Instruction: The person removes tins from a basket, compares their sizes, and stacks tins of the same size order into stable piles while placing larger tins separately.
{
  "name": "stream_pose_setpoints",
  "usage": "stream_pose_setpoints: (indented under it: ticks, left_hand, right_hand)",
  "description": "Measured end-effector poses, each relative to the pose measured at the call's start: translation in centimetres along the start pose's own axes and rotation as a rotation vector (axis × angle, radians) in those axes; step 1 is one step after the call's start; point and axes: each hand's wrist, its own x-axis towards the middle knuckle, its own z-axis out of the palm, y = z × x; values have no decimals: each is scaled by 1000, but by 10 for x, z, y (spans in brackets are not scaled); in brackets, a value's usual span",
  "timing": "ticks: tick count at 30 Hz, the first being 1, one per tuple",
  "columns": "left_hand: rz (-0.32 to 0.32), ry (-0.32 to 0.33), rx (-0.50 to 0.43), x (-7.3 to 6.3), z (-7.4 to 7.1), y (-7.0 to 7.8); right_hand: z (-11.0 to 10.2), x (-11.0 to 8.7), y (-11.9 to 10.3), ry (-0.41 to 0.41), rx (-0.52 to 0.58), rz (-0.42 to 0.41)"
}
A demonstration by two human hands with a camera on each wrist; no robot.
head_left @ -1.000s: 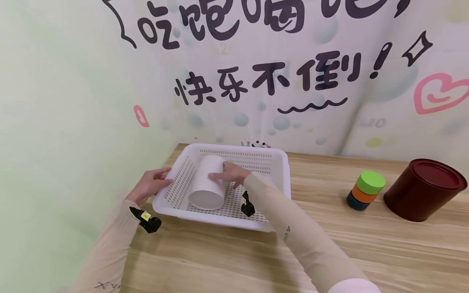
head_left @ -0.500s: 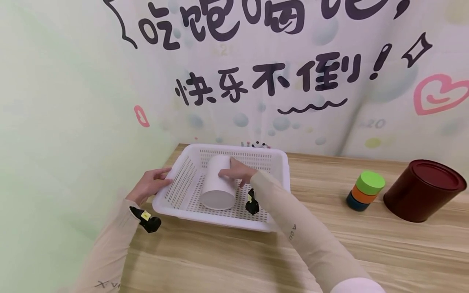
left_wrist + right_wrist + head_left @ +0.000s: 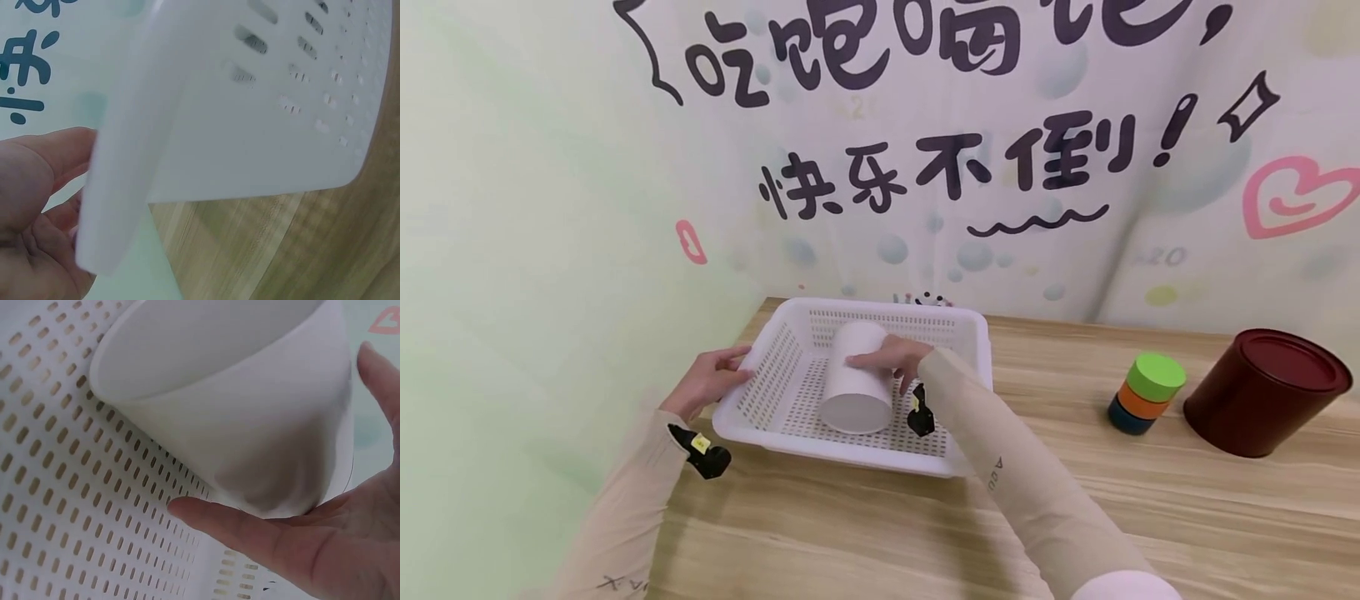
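A white plastic basket [image 3: 850, 454] with slotted walls sits on the wooden table. Inside it lies a white cylindrical container [image 3: 857, 375] on its side; one end looks hollow in the right wrist view, where its smooth wall [image 3: 250, 425] fills the upper middle. My left hand [image 3: 709, 379] pinches the basket's left rim, thumb and fingers on either side of the rim [image 3: 119, 162] in the left wrist view. My right hand [image 3: 898, 357] touches the container's right side, its fingers [image 3: 231, 531] fairly straight and spread. Some of its fingertips are hidden behind the container in the head view.
Right of the basket stands a short stack of green, orange and blue round pieces [image 3: 1146, 396]. Beside it is a dark red lidded can [image 3: 1266, 392]. A printed cloth wall [image 3: 880, 233] rises at the table's back edge, and a pale green wall [image 3: 535, 333] is at the left.
The white container has moved right inside the basket, along with my right hand. My left hand stays on the rim. The basket has hardly moved.
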Motion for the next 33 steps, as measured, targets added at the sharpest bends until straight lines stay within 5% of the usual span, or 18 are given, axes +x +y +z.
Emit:
stream_pose_setpoints:
  ticks: [12, 27, 33]
  left_hand:
    - [-13, 10, 3, 4, 0, -1]
    - [-22, 9, 3, 0, 2, 0]
    - [-15, 9, -4, 0, 2, 0]
  right_hand:
    - [-9, 7, 1, 5, 81, -7]
    - [-4, 0, 6, 88, -148, 14]
    - [-1, -6, 7, 87, -89, 62]
